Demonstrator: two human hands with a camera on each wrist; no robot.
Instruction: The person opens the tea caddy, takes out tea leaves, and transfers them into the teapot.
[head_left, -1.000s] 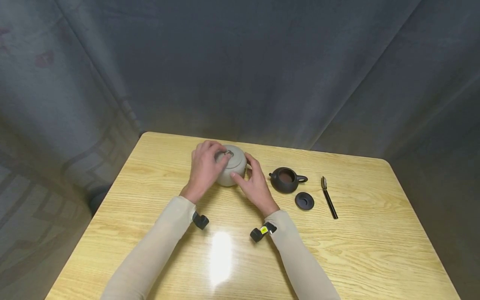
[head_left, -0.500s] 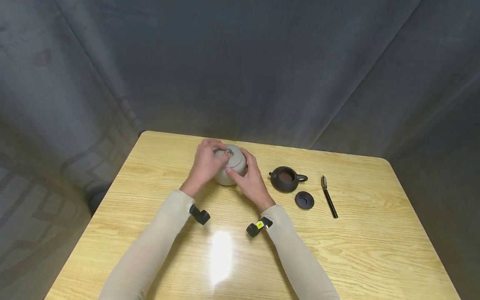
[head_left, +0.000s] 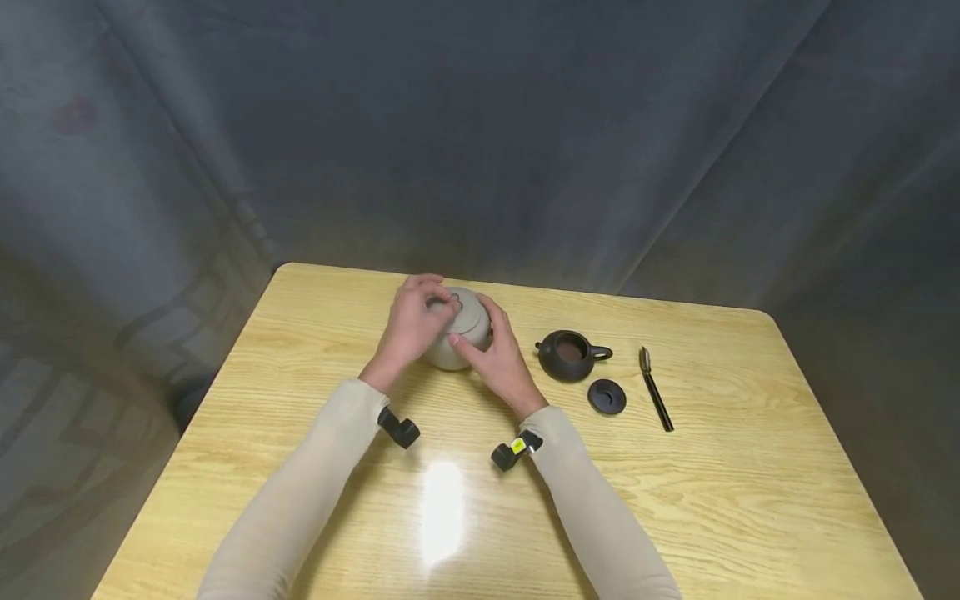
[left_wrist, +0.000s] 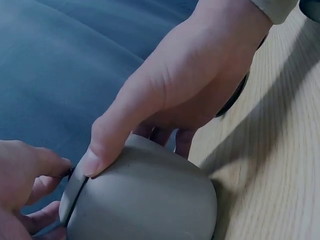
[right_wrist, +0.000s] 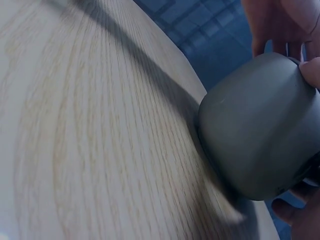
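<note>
Here's the left hand [head_left: 416, 323], thumb and forefinger together and clamped on the knob [head_left: 457, 299] of the grey lid [head_left: 472, 313]; whether its other fingers touch anything, I can't tell. And the right hand [head_left: 502, 358] has its thumb and fingers apart, gripping the grey jar [head_left: 447, 358] between them, thumb pressed near the lid's edge, fingers round the far side. So the jar is right between the two hands, its lid over the mouth just under the left fingertips, a dark line showing where lid meets body. Out to the right of the right fingers, near but not touching, sits a black teapot [head_left: 553, 363], spout towards those fingers, handle pointing away, brown inside. Beyond it lies a small black lid [head_left: 607, 397], and farthest from the fingers, a slim black-handled tool [head_left: 656, 390] with a metal tip, flat on the wooden table [head_left: 735, 492].
</note>
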